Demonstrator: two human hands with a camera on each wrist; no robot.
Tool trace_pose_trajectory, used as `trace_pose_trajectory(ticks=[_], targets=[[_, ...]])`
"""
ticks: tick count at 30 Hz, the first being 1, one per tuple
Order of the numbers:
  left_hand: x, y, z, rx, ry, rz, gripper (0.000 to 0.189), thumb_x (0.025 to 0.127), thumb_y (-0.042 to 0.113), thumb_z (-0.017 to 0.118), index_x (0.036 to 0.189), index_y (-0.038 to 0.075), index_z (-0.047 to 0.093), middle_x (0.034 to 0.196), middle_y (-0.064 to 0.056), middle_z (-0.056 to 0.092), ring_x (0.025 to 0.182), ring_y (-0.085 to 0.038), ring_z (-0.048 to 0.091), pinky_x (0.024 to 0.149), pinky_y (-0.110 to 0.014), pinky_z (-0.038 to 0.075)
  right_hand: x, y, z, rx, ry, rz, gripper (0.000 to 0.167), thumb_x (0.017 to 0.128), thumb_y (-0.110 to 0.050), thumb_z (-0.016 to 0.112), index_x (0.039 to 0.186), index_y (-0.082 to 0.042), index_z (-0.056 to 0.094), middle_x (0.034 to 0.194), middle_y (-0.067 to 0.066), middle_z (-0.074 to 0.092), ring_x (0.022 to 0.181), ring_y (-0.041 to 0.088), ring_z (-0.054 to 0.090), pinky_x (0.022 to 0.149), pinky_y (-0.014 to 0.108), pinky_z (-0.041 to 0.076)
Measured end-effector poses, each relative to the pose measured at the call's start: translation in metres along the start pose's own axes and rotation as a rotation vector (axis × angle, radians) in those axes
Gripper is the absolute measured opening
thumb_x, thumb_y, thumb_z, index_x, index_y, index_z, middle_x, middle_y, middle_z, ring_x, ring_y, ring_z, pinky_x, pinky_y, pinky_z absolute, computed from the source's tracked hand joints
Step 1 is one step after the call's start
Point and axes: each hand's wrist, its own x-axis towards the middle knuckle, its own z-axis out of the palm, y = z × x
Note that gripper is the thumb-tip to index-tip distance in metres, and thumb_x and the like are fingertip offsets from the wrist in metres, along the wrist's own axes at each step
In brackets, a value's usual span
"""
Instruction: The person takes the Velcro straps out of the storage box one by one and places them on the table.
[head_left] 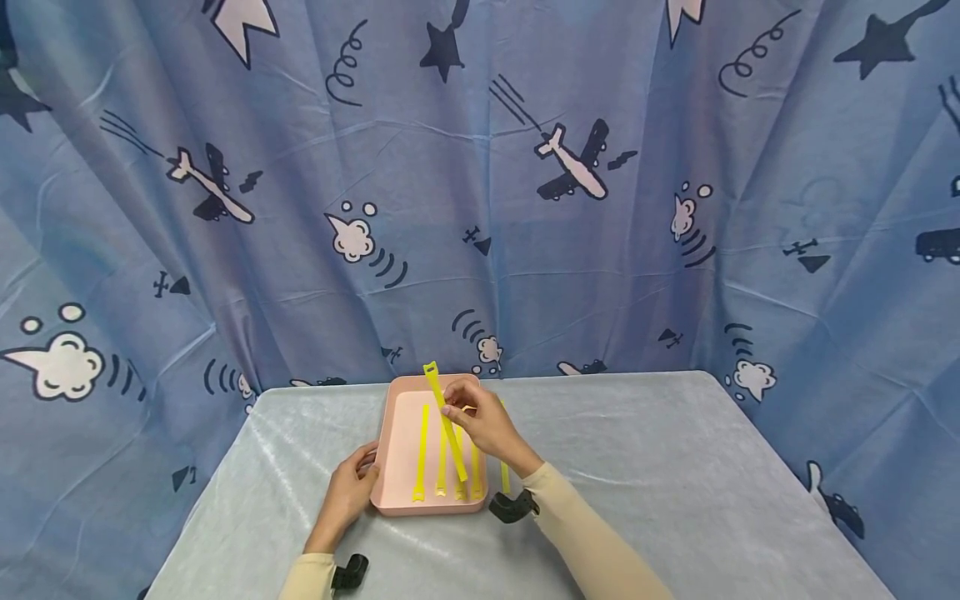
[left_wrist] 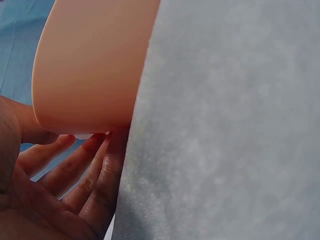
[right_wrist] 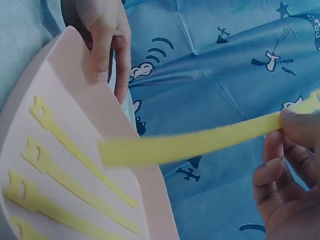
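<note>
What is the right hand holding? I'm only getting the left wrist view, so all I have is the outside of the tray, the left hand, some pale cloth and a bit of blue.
Observer: The right hand pinches a yellow strip between thumb and fingers.

Operator: Okay, and what's in the tray? From here I can't see inside it.

Observer: In the head view, I can make out four more yellow strips lying side by side in the pink tray.
</note>
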Motion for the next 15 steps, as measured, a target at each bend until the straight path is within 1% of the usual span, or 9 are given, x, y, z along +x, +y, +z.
trace_pose_trajectory(ticks=[1, 3, 6, 8, 10, 15], targets=[[0.000, -0.001, 0.000, -0.002, -0.001, -0.003, 0.041, 0.097, 0.003, 0.054, 0.138, 0.002, 0.054, 0.126, -0.024, 0.064, 0.111, -0.035, 0.066, 0.089, -0.042, 0.057, -0.002, -0.004, -0.001, 0.011, 0.005, 0.005, 0.017, 0.093, -0.012, 0.066, 0.107, -0.004, 0.061, 0.096, 0.012, 0.064, 0.085, 0.017, 0.062, 0.072, 0.018, 0.052], [0.000, -0.001, 0.000, 0.005, 0.003, -0.009, 0.042, 0.097, 0.004, 0.055, 0.138, 0.003, 0.054, 0.126, -0.024, 0.064, 0.111, -0.035, 0.066, 0.089, -0.042, 0.057, -0.002, -0.003, -0.001, 0.037, 0.016, 0.030, 0.021, 0.093, -0.009, 0.066, 0.111, -0.001, 0.060, 0.098, 0.016, 0.065, 0.086, 0.019, 0.061, 0.074, 0.017, 0.052], [0.000, -0.001, 0.000, 0.011, 0.003, -0.014, 0.042, 0.097, 0.004, 0.055, 0.139, 0.004, 0.054, 0.126, -0.023, 0.064, 0.112, -0.034, 0.065, 0.090, -0.043, 0.056, -0.003, -0.001, -0.001, 0.080, 0.027, 0.073, 0.024, 0.093, -0.006, 0.065, 0.114, 0.003, 0.058, 0.098, 0.020, 0.065, 0.082, 0.018, 0.060, 0.067, 0.017, 0.050], [0.000, 0.000, -0.001, 0.017, 0.004, -0.015, 0.042, 0.097, 0.005, 0.055, 0.139, 0.004, 0.054, 0.127, -0.022, 0.064, 0.112, -0.034, 0.065, 0.090, -0.043, 0.056, -0.002, 0.011, 0.000, 0.115, 0.044, 0.106, 0.025, 0.093, -0.008, 0.066, 0.115, 0.000, 0.058, 0.097, 0.019, 0.064, 0.078, 0.015, 0.058, 0.062, 0.017, 0.047], [0.000, 0.000, 0.000, 0.016, 0.002, -0.015, 0.042, 0.097, 0.005, 0.055, 0.139, 0.005, 0.054, 0.127, -0.022, 0.064, 0.111, -0.034, 0.065, 0.089, -0.042, 0.056, -0.004, 0.013, -0.002, 0.139, 0.060, 0.129, 0.023, 0.094, -0.009, 0.065, 0.114, -0.001, 0.058, 0.094, 0.017, 0.062, 0.074, 0.015, 0.056, 0.058, 0.018, 0.045], [0.000, 0.001, 0.000, 0.033, 0.008, -0.016, 0.042, 0.097, 0.006, 0.055, 0.138, 0.005, 0.055, 0.126, -0.021, 0.065, 0.108, -0.034, 0.066, 0.086, -0.041, 0.057, -0.009, 0.019, -0.011, 0.155, 0.108, 0.181, 0.020, 0.095, -0.011, 0.063, 0.113, -0.005, 0.058, 0.091, 0.010, 0.062, 0.072, 0.018, 0.056, 0.057, 0.018, 0.046]])
